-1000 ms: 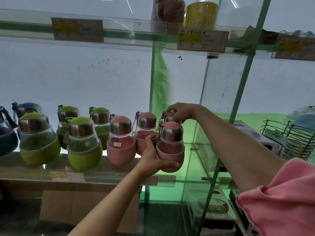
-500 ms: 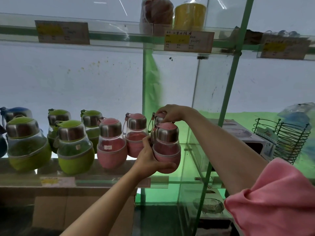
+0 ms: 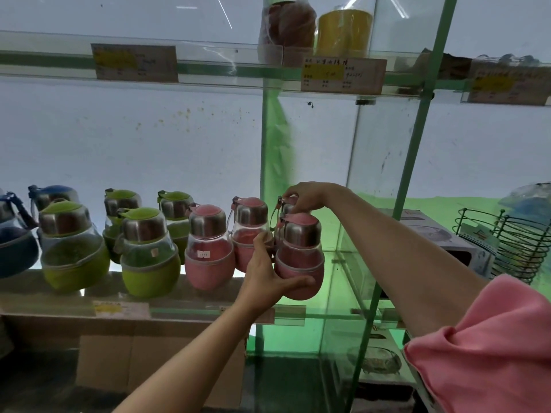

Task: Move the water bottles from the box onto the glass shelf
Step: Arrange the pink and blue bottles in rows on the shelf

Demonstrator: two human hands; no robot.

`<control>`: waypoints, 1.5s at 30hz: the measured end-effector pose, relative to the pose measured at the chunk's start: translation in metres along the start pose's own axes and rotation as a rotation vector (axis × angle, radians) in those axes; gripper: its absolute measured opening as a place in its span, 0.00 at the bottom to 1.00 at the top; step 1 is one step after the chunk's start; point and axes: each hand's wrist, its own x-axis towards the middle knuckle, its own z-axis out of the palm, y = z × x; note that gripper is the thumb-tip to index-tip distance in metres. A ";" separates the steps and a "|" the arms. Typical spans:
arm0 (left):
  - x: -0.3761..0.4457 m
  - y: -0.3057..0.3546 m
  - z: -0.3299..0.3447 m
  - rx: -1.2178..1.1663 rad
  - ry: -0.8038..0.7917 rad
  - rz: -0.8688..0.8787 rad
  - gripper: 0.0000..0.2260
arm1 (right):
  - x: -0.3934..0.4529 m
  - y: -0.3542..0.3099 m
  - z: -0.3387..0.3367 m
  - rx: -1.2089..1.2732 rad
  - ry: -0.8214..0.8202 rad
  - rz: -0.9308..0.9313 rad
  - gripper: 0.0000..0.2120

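Several squat water bottles with steel necks stand in rows on the glass shelf (image 3: 193, 308): blue at the far left, green in the middle, pink at the right. My left hand (image 3: 265, 275) grips the front pink bottle (image 3: 301, 257) at the shelf's right end, thumb under its base, fingers round its left side. My right hand (image 3: 304, 198) reaches over it and pinches the cap of the rear pink bottle (image 3: 286, 207), which is mostly hidden behind the front one. Two more pink bottles (image 3: 208, 251) (image 3: 249, 231) stand just to the left.
A cardboard box (image 3: 119, 359) sits under the shelf. A green metal upright (image 3: 414, 180) and glass side panel stand right of the bottles. Beyond are a boxed item (image 3: 441, 236) and a green wire rack (image 3: 512, 242). An upper glass shelf (image 3: 208, 67) carries price labels and jars.
The view has shifted slightly, so the shelf sits further left and lower in frame. Both hands keep their grips on the two right-hand pink bottles, with hardly any movement.
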 end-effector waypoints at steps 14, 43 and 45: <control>-0.008 -0.009 -0.087 0.300 0.424 -0.134 0.39 | 0.022 -0.076 0.007 -0.049 0.036 -0.085 0.31; -0.002 -0.023 -0.051 0.042 0.229 -0.123 0.39 | 0.033 -0.060 0.014 0.178 0.096 -0.194 0.22; -0.002 -0.024 -0.050 0.028 0.251 -0.116 0.38 | 0.033 -0.063 0.014 0.172 0.102 -0.203 0.22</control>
